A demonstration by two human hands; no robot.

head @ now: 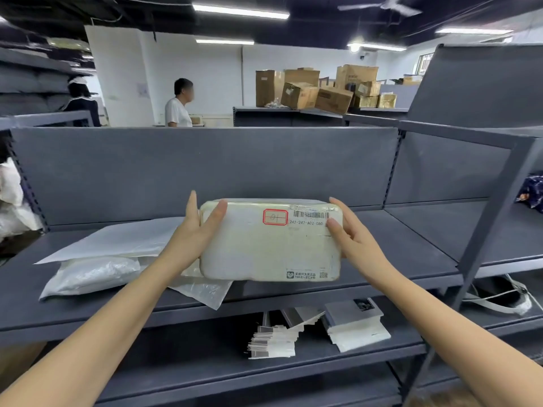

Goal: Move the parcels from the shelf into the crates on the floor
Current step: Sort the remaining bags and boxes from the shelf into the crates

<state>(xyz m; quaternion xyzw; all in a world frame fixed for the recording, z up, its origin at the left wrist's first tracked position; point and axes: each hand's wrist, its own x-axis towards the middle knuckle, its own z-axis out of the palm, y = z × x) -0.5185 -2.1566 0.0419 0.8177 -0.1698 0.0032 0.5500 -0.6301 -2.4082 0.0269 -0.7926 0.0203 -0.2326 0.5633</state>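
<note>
- A white rectangular parcel (270, 245) wrapped in glossy tape is held up over the middle board of a grey metal shelf (411, 248). Its labelled face is tipped toward the viewer, showing a barcode and a red stamped box near the top.
- Whether its lower edge rests on the shelf board or hangs just clear of it cannot be told.
- It looks like a firm, box-shaped package with rounded corners. It keeps its shape between the hands, so it is probably stiff rather than floppy.
- Judging by the relaxed two-sided hold, it seems light to moderate in weight. The shiny wrap could be slippery.
- The two short ends look like the sensible places to take hold, with a thumb on the front and fingers behind. That is where the hands are now.
- The left hand (199, 227) grips the left end, thumb laid across the upper left corner and fingers hidden behind the parcel.
- The right hand (349, 233) grips the right end, thumb on the front edge beside the barcode and fingers reaching behind.
- Neither hand is spread wide; each is closed only as far as the parcel's thickness.
- To the left on the same board lie a soft plastic mailer bag (97, 271) and a flat white envelope (117, 239).
- The crates are not in view.
</note>
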